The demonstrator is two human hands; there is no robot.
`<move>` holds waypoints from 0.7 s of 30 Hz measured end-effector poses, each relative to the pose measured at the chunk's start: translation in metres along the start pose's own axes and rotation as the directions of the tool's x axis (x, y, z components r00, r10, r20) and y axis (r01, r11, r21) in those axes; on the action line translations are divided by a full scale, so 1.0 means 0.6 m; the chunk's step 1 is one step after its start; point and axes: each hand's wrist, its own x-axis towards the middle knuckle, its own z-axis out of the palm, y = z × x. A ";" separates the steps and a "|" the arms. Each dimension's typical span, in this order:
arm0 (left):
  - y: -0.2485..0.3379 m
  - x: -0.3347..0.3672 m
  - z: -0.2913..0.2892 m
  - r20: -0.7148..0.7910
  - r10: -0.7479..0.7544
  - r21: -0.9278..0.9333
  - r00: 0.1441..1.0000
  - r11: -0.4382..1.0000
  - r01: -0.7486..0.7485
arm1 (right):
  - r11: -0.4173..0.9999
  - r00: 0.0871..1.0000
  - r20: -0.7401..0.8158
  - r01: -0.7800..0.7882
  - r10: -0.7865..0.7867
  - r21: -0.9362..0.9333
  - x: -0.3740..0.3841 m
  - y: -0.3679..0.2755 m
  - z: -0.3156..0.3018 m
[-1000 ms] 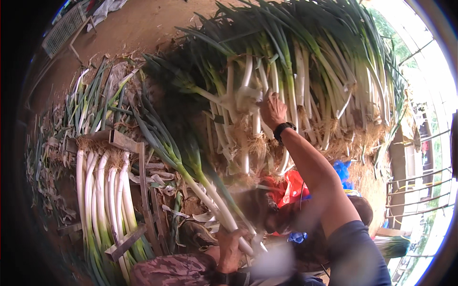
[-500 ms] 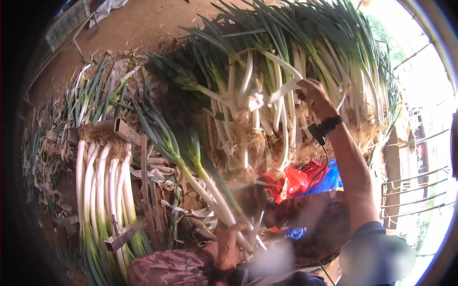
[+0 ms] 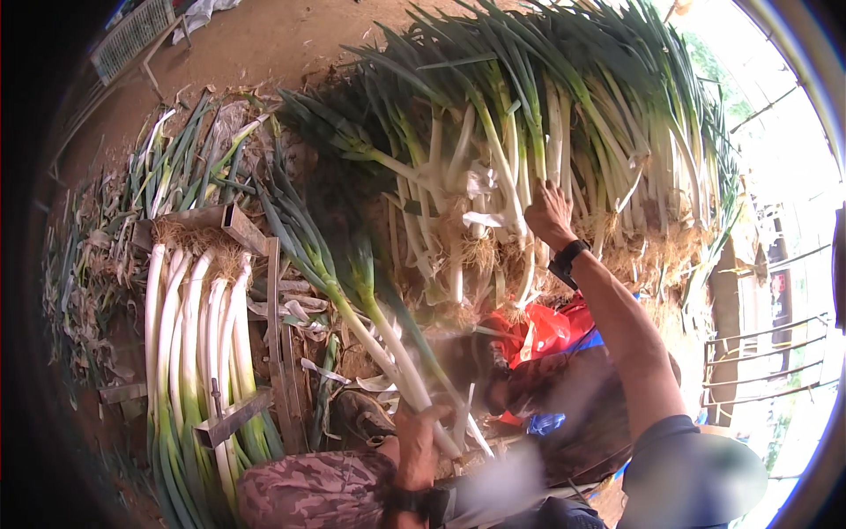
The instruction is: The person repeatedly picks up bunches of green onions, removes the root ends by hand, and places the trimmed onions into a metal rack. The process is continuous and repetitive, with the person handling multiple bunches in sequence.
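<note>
Low in the middle, my left hand (image 3: pixel 419 443) is closed round the white lower ends of a few leeks (image 3: pixel 384 346). Their green leaves point up and to the left. My right hand (image 3: pixel 550 216) reaches into a big heap of leeks (image 3: pixel 608 115) at the upper right. Its fingers are bent in against a pale stalk in that heap, near the roots. Further left, a row of leeks (image 3: pixel 187 326) with white shafts lies in a metal rack (image 3: pixel 233 419), roots up and leaves hanging down.
Cut leaves and peelings (image 3: pixel 88 264) litter the ground at the left. Red plastic bags (image 3: pixel 546 333) and blue plastic (image 3: pixel 546 424) lie below the heap. A slatted crate (image 3: pixel 132 40) stands at the far left. Metal rails (image 3: pixel 767 348) run along the right.
My right hand has moved down and left, off the pale leek end it held, to another stalk. The lifted leek hangs back down in the heap. My left hand keeps its grip.
</note>
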 end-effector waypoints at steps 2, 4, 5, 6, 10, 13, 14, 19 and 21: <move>-0.002 0.007 0.004 0.009 0.021 0.037 1.000 0.999 -0.021 | 0.992 0.993 -0.051 0.114 -0.111 0.058 0.031 -0.037 0.006; -0.003 0.014 0.010 0.008 -0.022 0.008 1.000 1.000 0.021 | 0.986 0.992 0.086 0.085 -0.098 0.143 0.063 -0.090 0.035; -0.003 0.016 0.013 0.018 -0.038 -0.020 0.999 0.999 0.038 | 0.979 0.988 0.109 0.088 -0.110 0.183 0.089 -0.116 0.055; -0.004 0.019 0.015 -0.006 -0.047 0.031 0.999 0.998 0.047 | 0.983 0.984 0.170 0.028 -0.059 0.182 0.113 -0.138 0.075; -0.016 0.025 0.020 -0.047 -0.057 0.078 0.997 0.995 0.061 | 0.969 0.973 0.145 -0.199 0.178 0.146 0.183 -0.191 0.156; -0.029 0.030 0.017 -0.013 -0.035 0.036 0.999 0.999 0.036 | 0.981 0.974 0.112 -0.196 0.195 -0.004 0.216 -0.173 0.174; -0.031 0.032 0.014 -0.034 -0.062 0.061 0.998 0.996 0.064 | 0.974 0.969 0.122 -0.221 0.215 0.045 0.223 -0.157 0.167; -0.021 0.024 0.002 -0.028 -0.064 0.017 0.998 0.998 0.064 | 0.594 0.911 0.391 -0.245 -0.129 0.766 0.240 -0.057 0.052; -0.009 0.012 0.000 -0.029 -0.073 0.008 0.997 0.997 0.073 | 0.340 0.769 0.638 -0.607 0.025 0.718 0.255 -0.030 -0.022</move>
